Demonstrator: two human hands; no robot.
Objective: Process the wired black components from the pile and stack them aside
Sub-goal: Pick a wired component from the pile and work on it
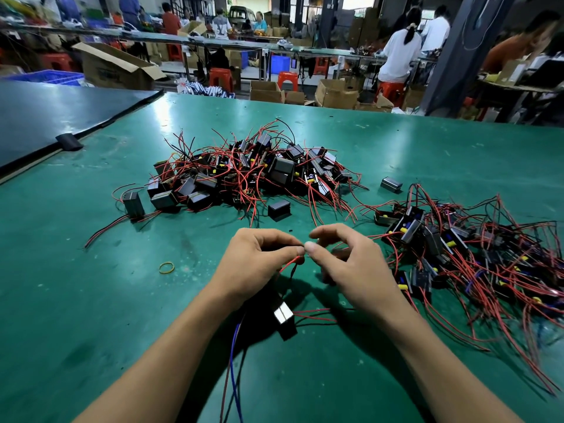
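A green table mat [381,141] covers the work surface. Near the middle, the left hand [259,264] pinches a thin red wire [290,264] between thumb and forefinger, its other fingers curled. The right hand [351,264] sits just beside it with thumb and forefinger bent toward the same spot, the thumb tip meeting the left fingertips. The wire's end is hidden there, so I cannot tell whether the right hand grips it.

The wire runs down to a small black box-shaped component with a shiny top face [285,319], which sits below the left wrist, near the person. More red and black leads go right from it, and blue leads [234,377] trail toward the near edge.

Farther away in the centre lies a big tangled pile of black components with red and black wires [244,175]. A second tangled heap of the same parts [473,254] spreads at the right, just beside the right hand. A loose black block [279,209] lies between the far pile and the hands. A yellow rubber band [166,267] lies to the left of the left hand. A dark sheet [61,111] covers the far left corner.
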